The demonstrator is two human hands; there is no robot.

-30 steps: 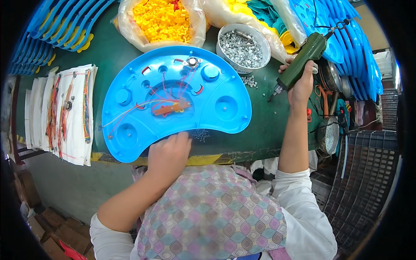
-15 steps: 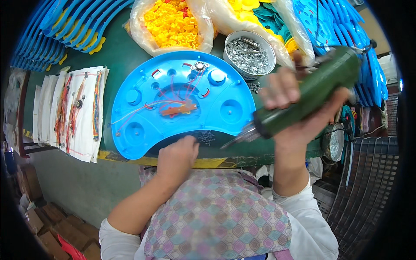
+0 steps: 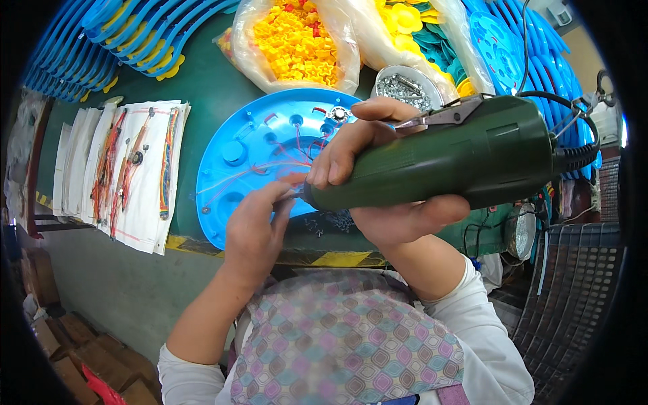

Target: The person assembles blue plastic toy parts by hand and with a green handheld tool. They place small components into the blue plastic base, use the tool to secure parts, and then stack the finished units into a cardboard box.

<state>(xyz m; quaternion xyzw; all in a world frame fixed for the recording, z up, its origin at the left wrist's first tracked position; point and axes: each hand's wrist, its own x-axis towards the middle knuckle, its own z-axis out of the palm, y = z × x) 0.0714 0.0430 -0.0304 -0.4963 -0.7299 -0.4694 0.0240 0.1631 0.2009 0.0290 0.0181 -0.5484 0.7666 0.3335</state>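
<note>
My right hand point(image 3: 378, 175) grips a dark green electric screwdriver point(image 3: 445, 162), held level and close to the camera with its tip pointing left. My left hand point(image 3: 253, 226) is raised to that tip, fingers pinched around it; what they hold is too small to see. Beneath both hands lies a blue half-round plastic panel point(image 3: 243, 155) with red wires and small fittings on its surface. A round metal bowl of screws point(image 3: 398, 84) stands just behind the panel, partly hidden by my right hand.
White sheets carrying wire harnesses point(image 3: 128, 169) lie at the left on the green table point(image 3: 202, 88). Bags of yellow plastic parts point(image 3: 293, 37) sit at the back. Blue panels are stacked at the far left point(image 3: 128, 34) and at the right point(image 3: 533, 54). Loose screws point(image 3: 331, 221) lie near the table's front edge.
My right hand brought the screwdriver from far right of the table up close to the camera and turned it level. My left hand rose from the panel's front edge to the tool's tip.
</note>
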